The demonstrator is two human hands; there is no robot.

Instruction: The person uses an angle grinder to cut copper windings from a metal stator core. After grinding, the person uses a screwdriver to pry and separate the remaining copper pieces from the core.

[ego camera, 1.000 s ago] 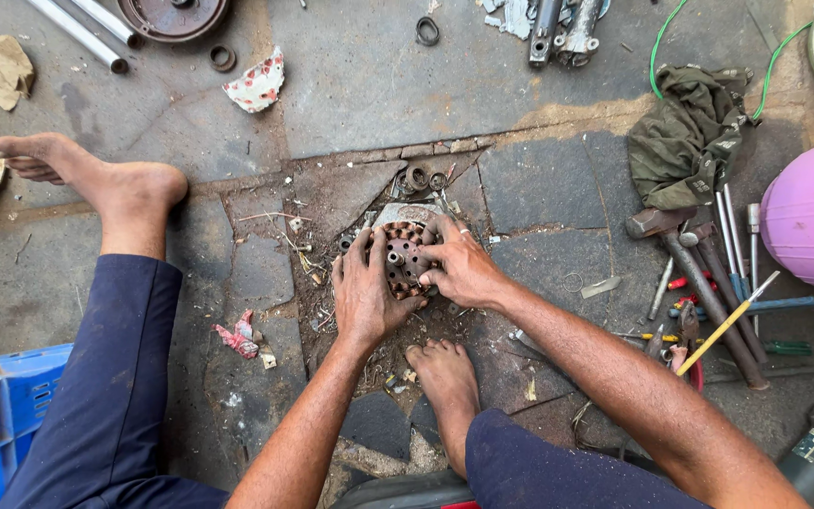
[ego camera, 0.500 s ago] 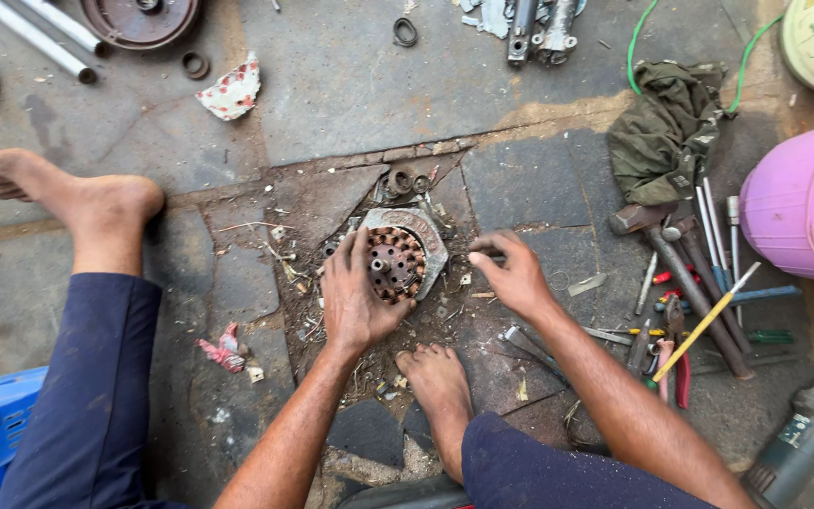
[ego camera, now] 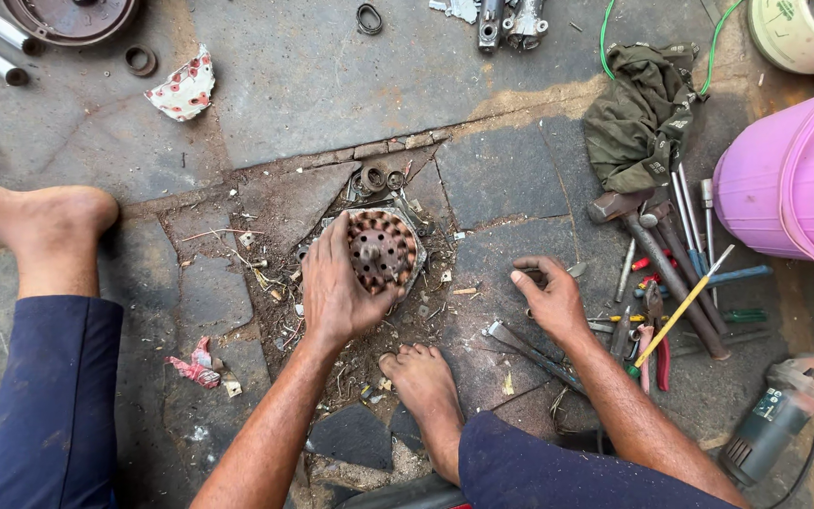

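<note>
We grip a round, rust-brown metal motor core (ego camera: pixel 383 250) with its ring of dark slots and central hub, holding it down on the cracked grey stone paving (ego camera: pixel 322 85). Our left hand (ego camera: pixel 336 287) wraps its near-left side, fingers curled up over the rim and thumb pressed against the edge; the core sits on a flat grey metal plate amid grit, wire scraps and small rusty rings (ego camera: pixel 374 177).

Our right hand (ego camera: pixel 550 297) hovers low over the slab to the right, well apart from the core, fingers loosely bent and holding nothing. Just below it lies a grey steel spanner (ego camera: pixel 525 349).

The ground between the two hands is bare stone with broken, uneven joints, leaving some free room there. Our bare foot (ego camera: pixel 423 382) rests just below the core, closing that side; the other foot (ego camera: pixel 44 221) lies far left.

Further right the way is crowded: a heap of long steel tools (ego camera: pixel 675 259) with a hammer, screwdrivers and a yellow rod, a crumpled olive cloth (ego camera: pixel 643 118) above them, and a smooth pink plastic bucket (ego camera: pixel 789 184) at the edge. A grey-green angle grinder (ego camera: pixel 774 419) lies lower right.
</note>
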